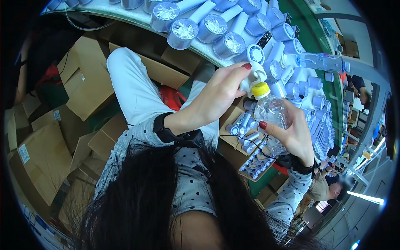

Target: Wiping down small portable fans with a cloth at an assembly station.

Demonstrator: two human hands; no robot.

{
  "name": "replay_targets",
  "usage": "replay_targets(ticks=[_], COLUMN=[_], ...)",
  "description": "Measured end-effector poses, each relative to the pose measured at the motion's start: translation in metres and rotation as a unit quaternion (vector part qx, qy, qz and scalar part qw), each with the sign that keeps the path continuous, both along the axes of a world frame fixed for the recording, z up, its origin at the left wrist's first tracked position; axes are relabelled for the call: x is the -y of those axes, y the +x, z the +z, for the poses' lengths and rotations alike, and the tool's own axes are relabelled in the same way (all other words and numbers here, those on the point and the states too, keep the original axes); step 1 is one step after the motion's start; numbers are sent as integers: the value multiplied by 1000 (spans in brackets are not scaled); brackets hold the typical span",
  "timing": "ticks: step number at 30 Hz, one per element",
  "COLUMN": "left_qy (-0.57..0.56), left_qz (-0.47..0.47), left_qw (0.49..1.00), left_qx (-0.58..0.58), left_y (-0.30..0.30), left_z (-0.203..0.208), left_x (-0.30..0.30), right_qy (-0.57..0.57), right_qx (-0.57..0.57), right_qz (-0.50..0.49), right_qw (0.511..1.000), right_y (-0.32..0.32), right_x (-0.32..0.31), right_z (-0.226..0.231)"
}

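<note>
My right hand (pixel 293 131) is wrapped round a clear plastic bottle (pixel 273 112), thumb across its side. The bottle is tilted, and its yellow cap (pixel 261 90) points toward my left hand. Between the fingers of my left hand (pixel 225 87) is a crumpled white cloth or tissue (pixel 256 74), held close beside the cap; whether they touch I cannot tell. Just beyond the cloth, a small handheld fan (pixel 255 54) with a round grille lies on the table among several pale handheld fans (pixel 229 43), many with shiny clear film over their heads.
A second clear bottle (pixel 318 61) lies on its side at the table's far right. Below my hands stands an open carton (pixel 233 139) holding more fans. Cardboard boxes (pixel 85 75) crowd the floor at left. Another person (pixel 323 187) is at the right, farther off.
</note>
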State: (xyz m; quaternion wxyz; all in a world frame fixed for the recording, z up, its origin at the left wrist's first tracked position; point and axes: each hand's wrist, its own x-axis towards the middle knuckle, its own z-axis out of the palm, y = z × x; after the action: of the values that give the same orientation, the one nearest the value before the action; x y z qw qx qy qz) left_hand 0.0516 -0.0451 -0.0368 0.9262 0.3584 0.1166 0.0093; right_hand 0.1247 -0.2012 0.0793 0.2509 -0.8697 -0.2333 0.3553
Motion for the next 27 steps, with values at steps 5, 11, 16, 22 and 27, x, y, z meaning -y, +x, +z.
replay_targets(ticks=[5,11,16,22,27], left_qy=[-4,-28,-35,-64,-28], left_qz=[-12,-46,-45,-25,-15], left_qw=[1000,998,998,996,998], left_qx=[-10,38,37,56,59], left_y=[-2,-4,-4,-2,-3], left_z=[1,15,13,16,14], left_x=[-1,-8,-8,-6,-5], right_qy=[13,6,28,-15,-11], right_qx=[-24,-49,-56,-57,-57], right_qz=[-14,-23,-30,-18,-7], right_qw=[1000,999,998,998,998], right_y=[0,-1,-3,-1,0], right_x=[1,-1,0,-6,-8], right_z=[-1,2,1,9,9])
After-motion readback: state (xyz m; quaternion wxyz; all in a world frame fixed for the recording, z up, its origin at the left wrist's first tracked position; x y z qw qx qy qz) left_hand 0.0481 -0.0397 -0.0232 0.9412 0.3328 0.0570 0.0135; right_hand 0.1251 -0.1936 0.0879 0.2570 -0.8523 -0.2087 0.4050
